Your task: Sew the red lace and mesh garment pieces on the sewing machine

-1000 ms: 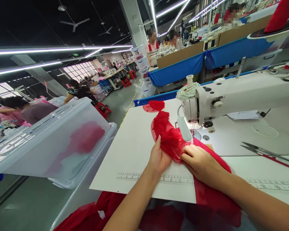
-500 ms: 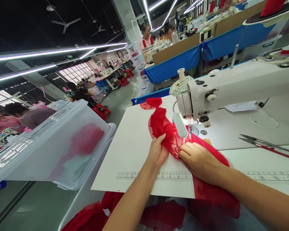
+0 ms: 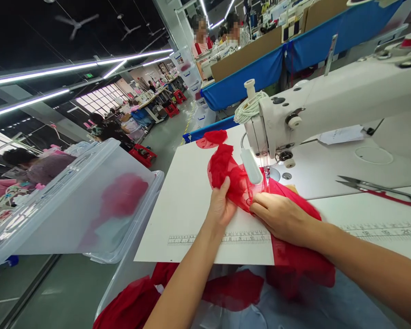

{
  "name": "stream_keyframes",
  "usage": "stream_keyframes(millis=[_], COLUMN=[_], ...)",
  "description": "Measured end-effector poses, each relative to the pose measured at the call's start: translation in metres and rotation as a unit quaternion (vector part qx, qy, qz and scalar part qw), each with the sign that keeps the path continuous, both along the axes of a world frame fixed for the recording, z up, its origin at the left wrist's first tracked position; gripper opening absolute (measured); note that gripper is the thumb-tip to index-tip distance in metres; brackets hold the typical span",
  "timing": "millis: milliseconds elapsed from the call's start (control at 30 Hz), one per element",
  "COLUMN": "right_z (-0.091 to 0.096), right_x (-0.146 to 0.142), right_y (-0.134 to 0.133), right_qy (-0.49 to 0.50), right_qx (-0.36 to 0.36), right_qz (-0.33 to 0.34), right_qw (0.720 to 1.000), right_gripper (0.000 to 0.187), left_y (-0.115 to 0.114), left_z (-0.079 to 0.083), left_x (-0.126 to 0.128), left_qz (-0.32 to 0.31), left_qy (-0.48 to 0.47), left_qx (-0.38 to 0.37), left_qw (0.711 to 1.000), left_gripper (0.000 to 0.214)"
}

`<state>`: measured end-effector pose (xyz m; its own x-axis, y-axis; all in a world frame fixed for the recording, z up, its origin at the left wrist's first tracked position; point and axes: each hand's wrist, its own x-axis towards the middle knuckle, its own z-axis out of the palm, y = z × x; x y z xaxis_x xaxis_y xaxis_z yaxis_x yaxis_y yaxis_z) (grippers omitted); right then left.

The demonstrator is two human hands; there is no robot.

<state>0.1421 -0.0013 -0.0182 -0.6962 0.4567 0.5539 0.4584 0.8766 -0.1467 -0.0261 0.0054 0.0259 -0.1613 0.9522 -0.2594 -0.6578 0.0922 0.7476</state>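
Observation:
A sheer red fabric (image 3: 238, 183) lies bunched across the white sewing table, passing beneath the needle of a white sewing machine (image 3: 294, 119). My left hand (image 3: 222, 205) grips its left part, thumb on top and the other fingers underneath. Close to the needle, my right hand (image 3: 277, 212) pinches the fabric with bent fingers, their tips partly hidden. From under that hand the red cloth drapes over the table's front edge. Thread snips (image 3: 380, 189) with red handles rest to the right of the machine head.
A printed ruler (image 3: 239, 239) runs along the front of the table (image 3: 164, 214). A small red piece (image 3: 212, 138) lies at its far edge. Left stands a translucent plastic bin (image 3: 75, 210). More red cloth (image 3: 130, 304) hangs below. Other people sit at machines farther off.
The camera view has shifted slightly, so the machine and table appear higher and a little left. Both hands keep their hold on the red fabric, nearly in the same place.

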Motion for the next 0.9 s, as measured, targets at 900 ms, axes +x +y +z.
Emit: stream_keyframes(millis=[900], right_z=[0.022], right_x=[-0.001], right_y=[0.001], right_qy=[-0.131], right_qx=[-0.078], right_qz=[0.004], right_qw=[0.988], right_gripper=[0.022], left_y=[0.029], left_z=[-0.012], left_x=[-0.006], left_qz=[-0.088], left_qy=[0.105], left_qx=[-0.018], left_qw=[0.99], left_gripper=[0.008])
